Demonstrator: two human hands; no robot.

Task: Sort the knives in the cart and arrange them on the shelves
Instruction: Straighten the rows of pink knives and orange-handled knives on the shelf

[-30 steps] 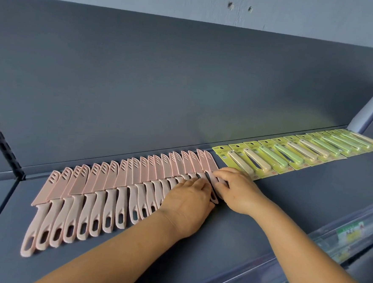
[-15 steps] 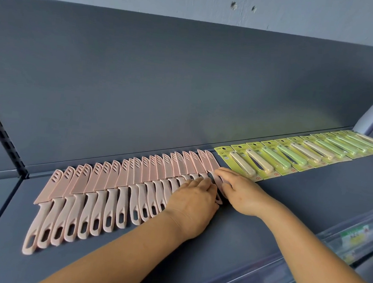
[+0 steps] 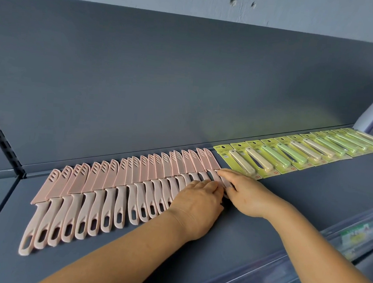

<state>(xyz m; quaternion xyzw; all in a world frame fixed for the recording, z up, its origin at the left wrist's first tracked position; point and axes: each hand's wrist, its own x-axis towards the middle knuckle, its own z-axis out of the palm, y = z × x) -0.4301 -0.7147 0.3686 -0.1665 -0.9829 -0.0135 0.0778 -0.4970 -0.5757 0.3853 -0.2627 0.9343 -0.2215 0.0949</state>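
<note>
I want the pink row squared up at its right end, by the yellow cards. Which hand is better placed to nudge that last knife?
The right hand, probably. Its fingertips already rest on the last pink knife beside the yellow carded knives. The left hand lies flat over handles further left.

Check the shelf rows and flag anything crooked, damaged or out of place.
Nothing stands out. The pink knives lie in one overlapping row, sheaths on, and the carded knives continue it rightward. Both hands, left hand and right hand, rest on the pink row's right end.
</note>
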